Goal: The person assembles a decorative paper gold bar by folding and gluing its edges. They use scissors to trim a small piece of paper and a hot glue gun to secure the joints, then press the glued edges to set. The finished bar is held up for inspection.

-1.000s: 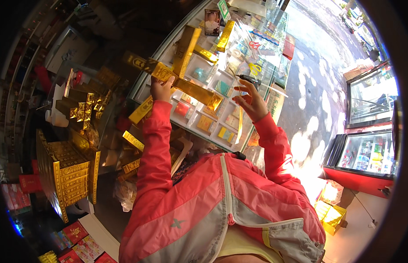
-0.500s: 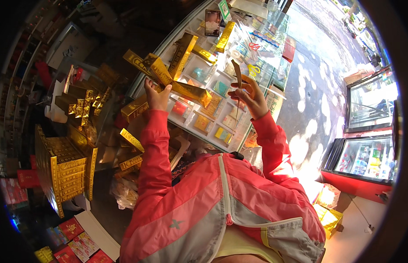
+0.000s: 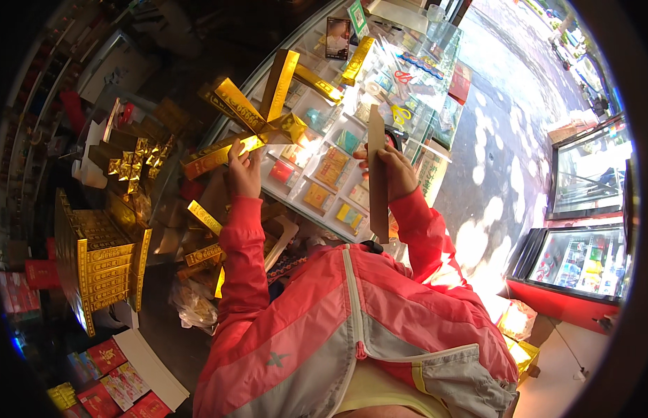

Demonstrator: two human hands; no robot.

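Note:
My left hand (image 3: 244, 171) grips a long gold box (image 3: 216, 155) at one arm of a crossed piece made of several gold foil boxes. From the same crossing, another gold box (image 3: 279, 85) points away from me, and a third gold box (image 3: 235, 103) slants up to the left. In my right hand (image 3: 395, 171) is a flat brown cardboard strip (image 3: 377, 188), upright and pinched between thumb and fingers. Both hands are over a glass display counter (image 3: 289, 195). The fingers of my right hand are partly hidden behind the strip.
Loose gold boxes (image 3: 358, 61), red scissors (image 3: 402, 76), yellow scissors (image 3: 401, 114) and a phone (image 3: 338, 38) lie on the counter. On the left stands a tiered gold box stack (image 3: 104, 261). Glass-fronted coolers (image 3: 581, 258) stand to the right.
The crossed gold piece has turned, and my left hand now grips an arm of it pointing left. The cardboard strip has turned from edge-on to broad side, and my right hand has moved slightly nearer me.

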